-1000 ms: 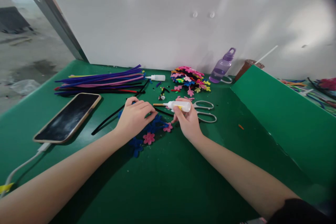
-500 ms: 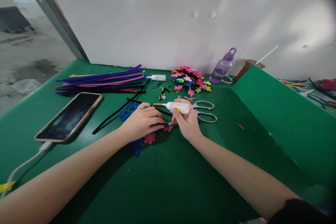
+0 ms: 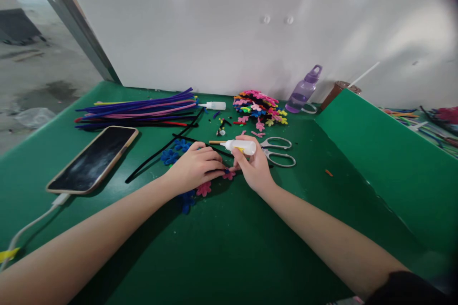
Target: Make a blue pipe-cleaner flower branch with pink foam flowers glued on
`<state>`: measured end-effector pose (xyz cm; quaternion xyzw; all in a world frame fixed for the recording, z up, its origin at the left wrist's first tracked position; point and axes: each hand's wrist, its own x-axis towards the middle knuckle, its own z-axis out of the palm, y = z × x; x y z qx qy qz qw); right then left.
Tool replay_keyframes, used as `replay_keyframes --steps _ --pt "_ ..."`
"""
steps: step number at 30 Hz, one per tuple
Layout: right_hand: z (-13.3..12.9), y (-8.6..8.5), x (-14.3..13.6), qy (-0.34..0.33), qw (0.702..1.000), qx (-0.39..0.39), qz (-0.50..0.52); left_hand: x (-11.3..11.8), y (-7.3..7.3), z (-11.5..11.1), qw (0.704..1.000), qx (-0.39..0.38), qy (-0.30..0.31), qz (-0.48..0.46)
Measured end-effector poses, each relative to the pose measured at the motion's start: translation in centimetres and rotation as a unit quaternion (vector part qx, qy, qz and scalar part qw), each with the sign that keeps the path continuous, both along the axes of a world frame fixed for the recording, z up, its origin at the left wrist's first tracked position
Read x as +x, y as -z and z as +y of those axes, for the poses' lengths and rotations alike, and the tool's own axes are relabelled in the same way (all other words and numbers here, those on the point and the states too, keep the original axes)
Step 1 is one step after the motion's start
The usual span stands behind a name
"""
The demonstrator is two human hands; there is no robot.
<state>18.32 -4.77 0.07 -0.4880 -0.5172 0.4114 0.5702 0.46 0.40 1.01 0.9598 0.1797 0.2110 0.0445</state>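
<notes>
My right hand (image 3: 255,167) is wrapped round a small white glue bottle (image 3: 244,147), its tip pointing left. The fingertips of my left hand (image 3: 196,167) press on a pink flower (image 3: 229,175) with a small dark blue piece at its middle; fingertips of my right hand touch it too. Another pink flower (image 3: 203,189) and a blue flower (image 3: 186,201) lie just below my left hand. Blue fuzzy flowers (image 3: 169,156) sit beyond it, beside crossed black pipe cleaners (image 3: 153,156).
Scissors (image 3: 281,158) lie right of my right hand. Behind are a pipe cleaner bundle (image 3: 139,110), a second glue bottle (image 3: 216,106), a flower pile (image 3: 259,107) and a purple bottle (image 3: 303,91). A phone (image 3: 93,159) lies left, a green divider (image 3: 379,152) stands right.
The glue bottle and my right hand have shifted very slightly left. Both hands keep their hold at the pink flower.
</notes>
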Motion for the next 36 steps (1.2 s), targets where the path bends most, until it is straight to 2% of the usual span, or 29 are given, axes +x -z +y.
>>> replay_keyframes --steps 11,16,25,36 --pt "-0.2 -0.3 0.1 0.005 1.000 0.006 -0.007 0.0 0.0 0.0 1.000 -0.006 -0.005 0.007" --pt "0.0 0.1 0.2 0.034 0.999 0.022 -0.036 0.0 0.0 -0.1 1.000 0.000 -0.005 0.013" --pt "0.3 0.6 0.4 0.044 0.994 0.047 -0.093 0.0 0.1 0.0 1.000 -0.004 -0.001 0.010" --pt "0.4 0.8 0.4 0.044 0.993 0.048 -0.097 0.0 0.0 0.0 1.000 -0.005 0.002 0.010"
